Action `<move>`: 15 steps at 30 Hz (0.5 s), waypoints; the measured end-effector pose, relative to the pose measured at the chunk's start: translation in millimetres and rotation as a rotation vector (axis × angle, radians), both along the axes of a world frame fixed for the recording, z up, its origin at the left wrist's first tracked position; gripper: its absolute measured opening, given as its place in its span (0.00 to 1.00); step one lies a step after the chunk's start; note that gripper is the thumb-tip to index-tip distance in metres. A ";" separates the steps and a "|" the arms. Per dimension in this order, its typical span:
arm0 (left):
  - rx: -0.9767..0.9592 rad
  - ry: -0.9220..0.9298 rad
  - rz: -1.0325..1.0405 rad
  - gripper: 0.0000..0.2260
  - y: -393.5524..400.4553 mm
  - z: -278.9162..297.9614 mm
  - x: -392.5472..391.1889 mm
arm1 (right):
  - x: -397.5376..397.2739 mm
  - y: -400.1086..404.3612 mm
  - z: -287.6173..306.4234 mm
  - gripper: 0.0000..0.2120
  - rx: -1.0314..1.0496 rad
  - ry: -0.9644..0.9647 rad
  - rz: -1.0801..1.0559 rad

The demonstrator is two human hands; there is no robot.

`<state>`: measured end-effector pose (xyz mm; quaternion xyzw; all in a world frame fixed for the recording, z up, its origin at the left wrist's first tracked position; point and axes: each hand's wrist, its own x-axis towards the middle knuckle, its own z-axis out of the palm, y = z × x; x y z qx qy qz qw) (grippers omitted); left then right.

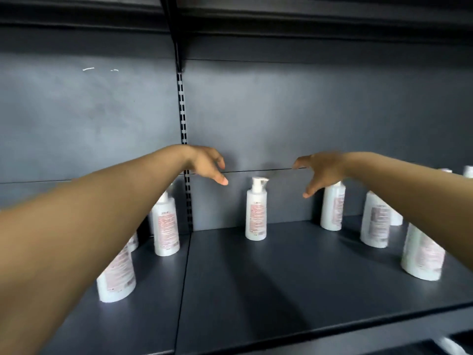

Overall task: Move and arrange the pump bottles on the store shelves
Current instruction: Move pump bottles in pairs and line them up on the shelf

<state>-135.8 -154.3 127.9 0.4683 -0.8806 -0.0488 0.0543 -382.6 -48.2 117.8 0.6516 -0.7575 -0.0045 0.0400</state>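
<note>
Several white pump bottles with pinkish labels stand on a dark grey shelf point(268, 285). One bottle point(256, 211) stands alone at the back middle. My left hand point(207, 163) hovers up and to the left of it, fingers apart, holding nothing. My right hand point(321, 170) hovers to its right, open, just above another bottle point(332, 208) whose pump it hides. More bottles stand at the right point(376, 224) point(422, 254) and at the left point(166, 224) point(116, 275), partly behind my forearms.
A slotted upright point(183, 119) splits the grey back panel. A higher shelf point(307, 11) overhangs at the top. The shelf's front edge point(320, 329) runs across the bottom. A white object point(450, 345) shows below at the lower right.
</note>
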 end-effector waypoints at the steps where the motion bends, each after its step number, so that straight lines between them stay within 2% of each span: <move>1: 0.003 0.002 0.002 0.27 6.5 0.9 -12.6 | -13.0 5.9 1.6 0.38 -0.006 0.016 0.001; 12: 0.063 0.092 0.088 0.27 54.7 -28.1 -131.9 | -151.1 54.1 -7.3 0.33 -0.042 -0.055 0.114; 15: 0.077 0.097 0.116 0.27 63.1 -40.0 -154.3 | -180.9 61.0 -13.2 0.32 -0.029 -0.124 0.144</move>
